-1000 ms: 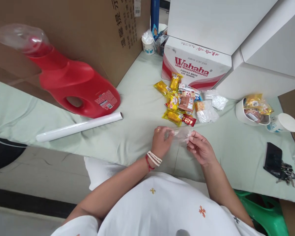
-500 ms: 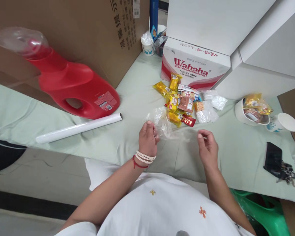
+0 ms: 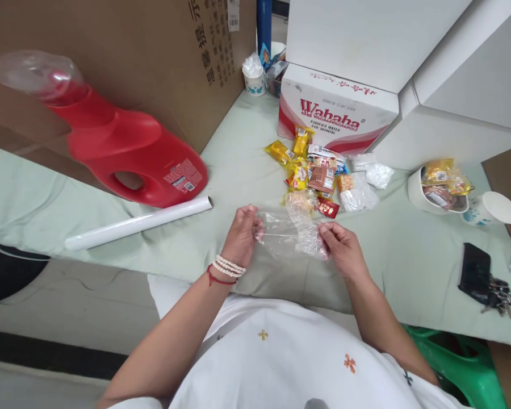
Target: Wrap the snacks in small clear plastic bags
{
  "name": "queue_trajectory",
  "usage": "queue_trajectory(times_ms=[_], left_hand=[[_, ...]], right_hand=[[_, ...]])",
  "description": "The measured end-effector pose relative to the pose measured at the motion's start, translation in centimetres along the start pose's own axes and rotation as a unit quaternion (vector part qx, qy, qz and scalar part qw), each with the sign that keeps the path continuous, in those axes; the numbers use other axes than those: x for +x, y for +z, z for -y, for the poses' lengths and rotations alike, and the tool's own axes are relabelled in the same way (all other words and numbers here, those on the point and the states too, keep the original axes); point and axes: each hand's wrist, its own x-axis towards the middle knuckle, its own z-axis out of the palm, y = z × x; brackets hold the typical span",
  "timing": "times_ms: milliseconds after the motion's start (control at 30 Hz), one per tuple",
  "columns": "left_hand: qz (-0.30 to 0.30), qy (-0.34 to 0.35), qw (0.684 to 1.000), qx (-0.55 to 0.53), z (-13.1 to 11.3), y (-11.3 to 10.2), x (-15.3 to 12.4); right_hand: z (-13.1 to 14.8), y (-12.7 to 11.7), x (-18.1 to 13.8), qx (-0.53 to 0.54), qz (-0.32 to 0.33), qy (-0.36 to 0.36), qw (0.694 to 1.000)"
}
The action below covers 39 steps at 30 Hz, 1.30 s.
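A clear plastic bag [image 3: 287, 232] is stretched between my two hands just above the pale green table cover [image 3: 247, 170]. My left hand [image 3: 241, 234], with bead bracelets at the wrist, pinches the bag's left edge. My right hand [image 3: 343, 250] pinches its right edge. Just beyond the bag lies a pile of small snack packets [image 3: 309, 173], yellow, brown and red.
A red detergent jug [image 3: 123, 150] and a white roll [image 3: 138, 222] lie at the left. A Wahaha box [image 3: 336, 116] stands behind the snacks. At the right are a white bowl of packets [image 3: 438, 190], a paper cup [image 3: 491, 210], a phone [image 3: 472, 267] and keys [image 3: 500, 296].
The bag was bunched between both hands, then held by my left hand alone as the hands parted. Now both hands grip it and it is spread open between them.
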Motion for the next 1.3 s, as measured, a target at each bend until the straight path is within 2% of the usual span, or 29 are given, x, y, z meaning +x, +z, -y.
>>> queue_trajectory(times_ms=[67,167,233,300,367,433,533,600,667,700,733,800,833,867,933,1000,1067,1167,1233,1300], left_hand=[[-0.034,-0.031,0.999,0.026,1.0,0.5,-0.2],[-0.041,-0.090,0.994,0.040,2.5,1.6,-0.8],[-0.049,-0.093,0.994,0.039,2.9,1.8,-1.1],[-0.033,-0.081,0.995,0.055,2.4,1.2,-1.4],[0.003,-0.088,0.993,0.079,1.3,0.1,-2.0],[0.040,-0.117,0.988,0.094,0.2,-1.2,-3.0],[0.058,-0.149,0.982,0.103,-0.5,-3.5,-4.7],[0.050,-0.158,0.976,0.139,0.0,-5.0,-5.4],[-0.007,-0.101,0.966,0.236,0.8,-6.7,-5.7],[-0.059,-0.035,0.950,0.306,1.2,-7.5,-5.8],[-0.117,0.052,0.916,0.380,1.4,-8.2,-5.9],[-0.200,0.254,0.805,0.497,1.3,-9.0,-5.9],[-0.196,0.343,0.748,0.534,1.1,-9.1,-5.9],[-0.156,0.414,0.702,0.557,0.8,-8.8,-5.8],[-0.006,0.490,0.650,0.580,0.5,-7.4,-5.2],[0.136,0.482,0.629,0.594,0.9,-5.4,-4.2],[0.196,0.433,0.624,0.620,2.0,-3.4,-3.1],[0.187,0.346,0.619,0.680,4.5,-1.9,-2.0],[0.166,0.307,0.606,0.715,5.7,-2.2,-1.9],[0.162,0.283,0.590,0.739,6.4,-3.2,-2.1]], right_hand=[[-0.6,0.9,-0.1,0.011,-0.008,0.006,1.000],[-1.3,2.3,-0.2,0.043,-0.019,0.020,0.999],[-1.4,2.3,-0.3,0.052,-0.029,0.027,0.998],[-1.1,1.0,-0.3,0.050,-0.052,0.033,0.997],[-0.3,-1.1,-0.4,0.037,-0.064,0.050,0.996],[0.7,-3.8,-0.2,0.009,-0.035,0.081,0.996],[2.2,-7.0,1.0,-0.048,0.046,0.100,0.993],[2.8,-8.0,2.6,-0.096,0.078,0.073,0.990],[2.9,-8.0,4.6,-0.168,0.107,0.020,0.980],[2.8,-7.6,5.6,-0.212,0.118,-0.017,0.970],[2.8,-7.0,6.5,-0.260,0.121,-0.060,0.956],[2.7,-5.6,7.7,-0.342,0.099,-0.153,0.922],[2.7,-4.9,7.9,-0.368,0.075,-0.195,0.906],[2.8,-4.3,7.9,-0.384,0.041,-0.231,0.893],[3.0,-3.4,7.1,-0.392,-0.046,-0.276,0.876],[2.6,-2.9,5.8,-0.385,-0.134,-0.279,0.870],[1.3,-2.6,4.1,-0.379,-0.172,-0.238,0.878],[-2.3,-1.9,1.7,-0.374,-0.112,-0.117,0.913],[-4.5,-1.6,0.5,-0.346,-0.040,-0.053,0.936],[-5.4,-2.0,0.0,-0.291,-0.005,-0.028,0.956]])
